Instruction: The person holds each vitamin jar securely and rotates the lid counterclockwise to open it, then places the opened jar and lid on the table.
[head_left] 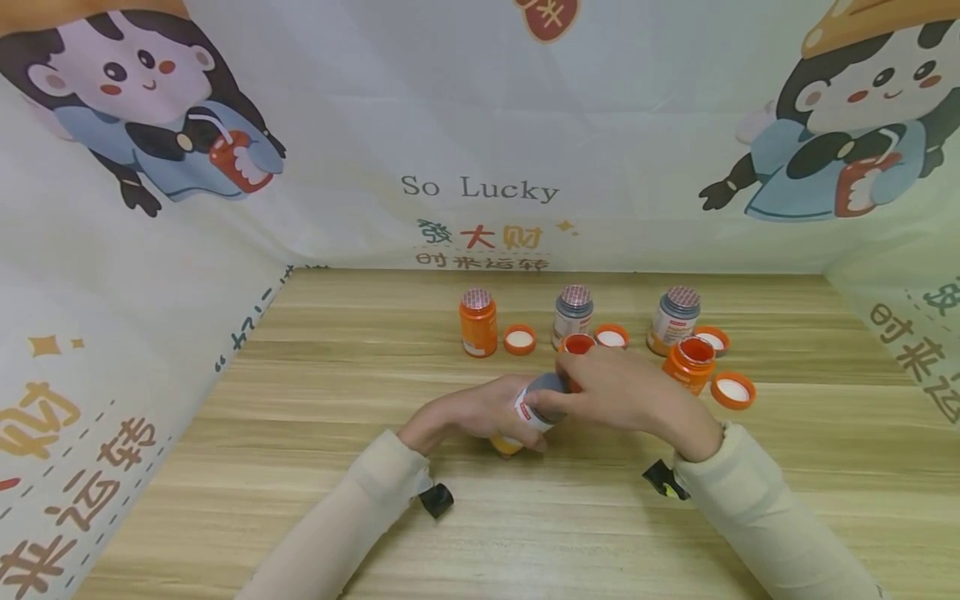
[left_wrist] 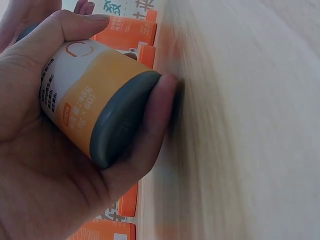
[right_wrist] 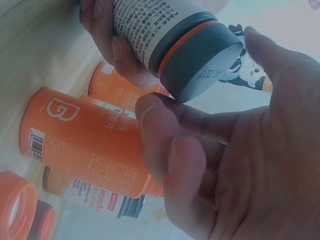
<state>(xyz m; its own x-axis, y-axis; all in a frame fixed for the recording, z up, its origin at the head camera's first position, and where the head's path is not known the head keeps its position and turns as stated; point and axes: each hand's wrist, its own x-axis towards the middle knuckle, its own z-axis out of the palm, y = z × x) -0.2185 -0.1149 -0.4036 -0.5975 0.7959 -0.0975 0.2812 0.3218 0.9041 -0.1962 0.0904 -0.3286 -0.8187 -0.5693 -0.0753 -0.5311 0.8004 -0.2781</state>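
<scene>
My left hand (head_left: 498, 408) grips a small pill bottle (left_wrist: 100, 95) with a white and yellow label, tilted low over the table. Its dark grey base faces the left wrist camera. The bottle's grey cap (right_wrist: 200, 62) is on, with an orange band showing under it. My right hand (head_left: 626, 392) is around the cap end, thumb at one side and loosely bent fingers (right_wrist: 155, 125) at the other, not closed on it. Just behind the right hand stands an orange bottle (right_wrist: 85, 140), its open red mouth partly covered in the head view.
Farther back stand an orange bottle (head_left: 478, 329) and two grey-necked bottles (head_left: 573, 317), all with patterned tops. An uncapped orange bottle (head_left: 686, 371) is at the right. Several upturned caps (head_left: 733, 390) lie beside them. A printed cloth (head_left: 480, 125) walls the wooden table (head_left: 337, 350).
</scene>
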